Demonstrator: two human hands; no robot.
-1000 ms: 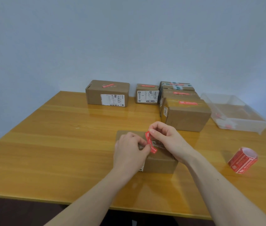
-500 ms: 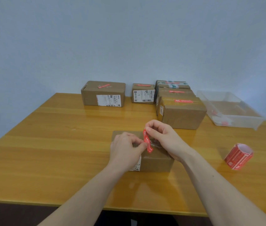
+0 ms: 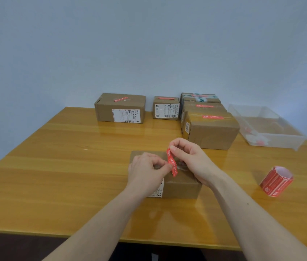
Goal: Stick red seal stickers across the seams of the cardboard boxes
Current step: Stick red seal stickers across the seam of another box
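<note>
Sticker handling at the lower centre of the frame: a narrow red seal sticker with white print [image 3: 171,162] hangs as a limp, slightly curled strip above the top of a small brown cardboard box [image 3: 179,183] that rests on the glossy yellow wooden tabletop [image 3: 54,166]. The strip reads as very light and floppy, with an adhesive face likely to cling to skin or fold on itself, so the ends are the sensible places to hold, leaving the middle free to bridge the seam. The right hand [image 3: 190,159] pinches the upper end between closed thumb and forefinger, the remaining fingers [image 3: 179,143] curled loosely; the left hand [image 3: 146,171] lies curled on the box top, its thumb tip meeting the strip near mid-length, and whether it grips the strip or only steadies it cannot be told. The lower end sits near or against the box top; contact is unclear. At the right edge lies a red roll of stickers [image 3: 276,180]. Five sealed brown boxes [image 3: 120,108] stand in the upper centre, beside a clear plastic tray [image 3: 265,127] at the upper right.
</note>
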